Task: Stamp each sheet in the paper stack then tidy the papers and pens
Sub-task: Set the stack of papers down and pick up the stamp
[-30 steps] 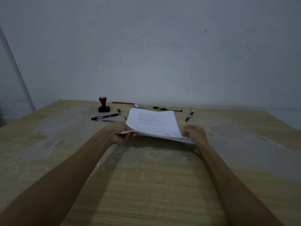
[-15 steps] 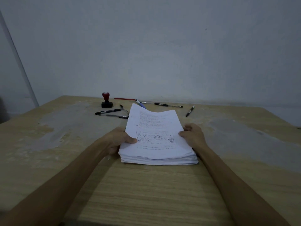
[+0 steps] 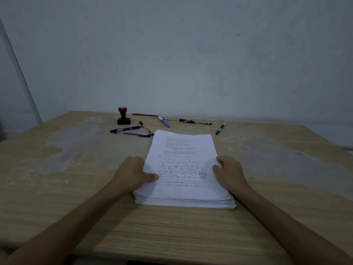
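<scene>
A: What were the fingers doing?
B: The left hand (image 3: 131, 174) laid its thumb on the thick white paper stack (image 3: 183, 169), its other fingers curled at the stack's left edge; the right hand (image 3: 230, 173) curled round the stack's right edge

A: Progress?
B: The top sheet showed a stamp mark; the lower sheets couldn't be judged. The stack looked squared. Beyond the stack, the red-handled black stamp (image 3: 123, 116) and scattered pens (image 3: 129, 129) lay unsorted
</scene>
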